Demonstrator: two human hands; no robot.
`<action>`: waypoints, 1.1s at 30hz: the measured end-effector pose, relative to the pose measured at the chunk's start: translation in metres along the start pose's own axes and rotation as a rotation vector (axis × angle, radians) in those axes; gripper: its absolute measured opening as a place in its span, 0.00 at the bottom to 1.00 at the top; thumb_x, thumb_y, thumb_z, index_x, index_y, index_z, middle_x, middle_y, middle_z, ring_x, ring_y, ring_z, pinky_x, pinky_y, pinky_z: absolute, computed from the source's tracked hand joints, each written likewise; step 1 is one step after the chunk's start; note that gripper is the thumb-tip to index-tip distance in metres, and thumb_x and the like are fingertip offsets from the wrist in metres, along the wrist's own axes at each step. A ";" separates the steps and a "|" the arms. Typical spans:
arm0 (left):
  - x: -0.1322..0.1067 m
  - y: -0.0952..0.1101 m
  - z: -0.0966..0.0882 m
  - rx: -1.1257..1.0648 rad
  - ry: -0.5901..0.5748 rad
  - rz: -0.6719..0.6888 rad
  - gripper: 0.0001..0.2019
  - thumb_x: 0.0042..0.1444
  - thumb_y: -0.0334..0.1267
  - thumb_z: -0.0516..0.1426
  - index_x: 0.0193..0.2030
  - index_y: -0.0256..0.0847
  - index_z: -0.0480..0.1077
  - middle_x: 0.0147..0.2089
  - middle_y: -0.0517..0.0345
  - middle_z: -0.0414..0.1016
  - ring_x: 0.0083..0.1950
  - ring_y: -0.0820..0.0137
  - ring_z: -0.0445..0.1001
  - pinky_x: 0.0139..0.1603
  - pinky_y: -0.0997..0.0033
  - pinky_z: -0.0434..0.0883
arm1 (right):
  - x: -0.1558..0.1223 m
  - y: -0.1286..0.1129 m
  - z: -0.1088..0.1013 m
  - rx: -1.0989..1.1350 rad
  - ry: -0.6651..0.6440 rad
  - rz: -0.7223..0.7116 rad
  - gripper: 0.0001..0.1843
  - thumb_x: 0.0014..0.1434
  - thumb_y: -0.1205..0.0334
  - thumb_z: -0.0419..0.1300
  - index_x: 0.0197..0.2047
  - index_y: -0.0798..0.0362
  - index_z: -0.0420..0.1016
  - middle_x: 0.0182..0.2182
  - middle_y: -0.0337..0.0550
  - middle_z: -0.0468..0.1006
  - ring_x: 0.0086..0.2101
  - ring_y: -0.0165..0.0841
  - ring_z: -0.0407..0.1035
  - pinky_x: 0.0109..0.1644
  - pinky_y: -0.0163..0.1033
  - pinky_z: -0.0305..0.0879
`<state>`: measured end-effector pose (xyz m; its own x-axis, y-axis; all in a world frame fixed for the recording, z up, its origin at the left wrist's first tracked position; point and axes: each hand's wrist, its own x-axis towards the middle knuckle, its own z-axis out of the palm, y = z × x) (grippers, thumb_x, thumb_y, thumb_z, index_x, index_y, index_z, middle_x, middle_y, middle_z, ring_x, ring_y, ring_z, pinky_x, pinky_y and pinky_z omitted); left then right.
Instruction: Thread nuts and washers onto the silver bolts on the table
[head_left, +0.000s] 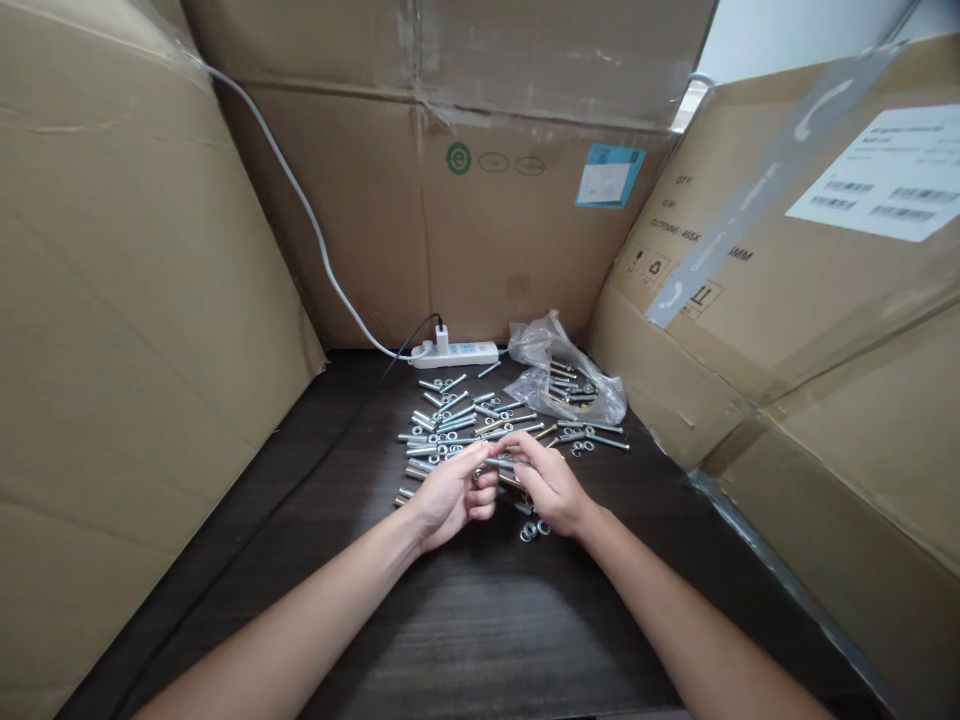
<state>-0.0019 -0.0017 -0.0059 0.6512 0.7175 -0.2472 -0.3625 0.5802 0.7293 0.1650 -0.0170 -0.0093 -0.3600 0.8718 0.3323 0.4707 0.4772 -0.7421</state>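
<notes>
My left hand (454, 495) and my right hand (547, 485) meet over the dark table (465, 620), fingers curled. Between them they pinch a silver bolt (499, 464) that lies crosswise, one end in each hand. Just beyond the hands lies a loose pile of bolts (457, 420), silver with a few brassy ones. A few small washers (531, 528) lie under my right wrist.
A clear plastic bag (566, 380) with more hardware sits at the right of the pile. A white power strip (454, 354) with a white cable lies at the back. Large cardboard boxes (120, 330) wall in the left, back and right sides.
</notes>
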 end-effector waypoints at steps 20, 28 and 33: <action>0.004 -0.002 0.013 0.327 0.070 -0.073 0.19 0.55 0.51 0.53 0.24 0.39 0.55 0.20 0.68 0.50 0.17 0.82 0.44 0.18 0.80 0.41 | -0.004 -0.033 -0.017 -0.464 -0.090 -0.052 0.20 0.55 0.65 0.50 0.52 0.52 0.64 0.35 0.41 0.78 0.30 0.33 0.70 0.34 0.33 0.58; 0.011 -0.004 0.044 0.591 -0.064 -0.081 0.19 0.54 0.50 0.53 0.22 0.39 0.57 0.19 0.66 0.52 0.19 0.79 0.49 0.19 0.78 0.49 | -0.022 -0.025 -0.037 -0.615 -0.032 -0.053 0.22 0.50 0.60 0.54 0.50 0.52 0.68 0.31 0.42 0.80 0.26 0.34 0.72 0.30 0.33 0.55; 0.022 0.005 0.054 0.901 -0.125 0.035 0.16 0.53 0.47 0.55 0.22 0.38 0.64 0.19 0.64 0.57 0.21 0.76 0.52 0.21 0.76 0.50 | -0.036 -0.022 -0.057 -0.638 -0.056 0.052 0.23 0.52 0.56 0.55 0.52 0.50 0.68 0.28 0.41 0.79 0.26 0.34 0.71 0.29 0.33 0.55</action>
<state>0.0466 -0.0036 0.0265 0.7359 0.6518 -0.1831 0.2408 0.0008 0.9706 0.2134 -0.0520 0.0281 -0.3569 0.8968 0.2616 0.8693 0.4213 -0.2585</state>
